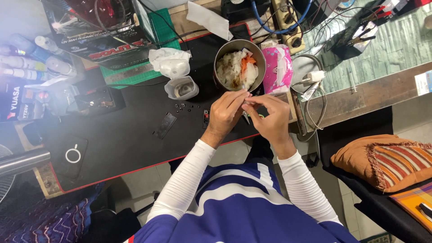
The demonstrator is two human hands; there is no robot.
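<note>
Small black rings (183,107) loose on the surface (130,144), left of me. Left hand (225,114) and right hand (269,118) pinch one tiny part (246,104) together below the metal tin (234,47). Looks mid-job; rings untouched.

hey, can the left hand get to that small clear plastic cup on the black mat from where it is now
Probably yes. The left hand sits close to the clear plastic cup, with only bare black mat and a few tiny dark parts between them. It would first have to leave the right hand.
</note>
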